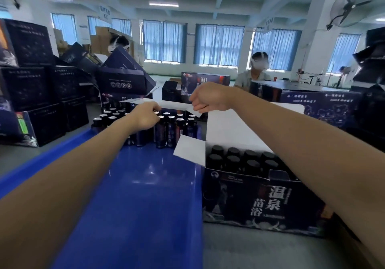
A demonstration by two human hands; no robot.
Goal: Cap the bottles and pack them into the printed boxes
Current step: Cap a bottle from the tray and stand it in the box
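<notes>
Nearest, right: open printed box (260, 197), front reads "温泉" and "苗浴". Black-capped bottles (245, 160) stand in rows inside. Left of it: blue tray (135, 202), with a cluster of silver-topped bottles (177, 122) at its far end, seemingly uncapped. Left hand (145, 117) sits over that cluster, fingers curled; what they clamp cannot be told. Right hand (208, 99) pinches a white carton flap (175, 104) beyond. Judged step: fetching bottles. Next, lift one clear and cap it.
</notes>
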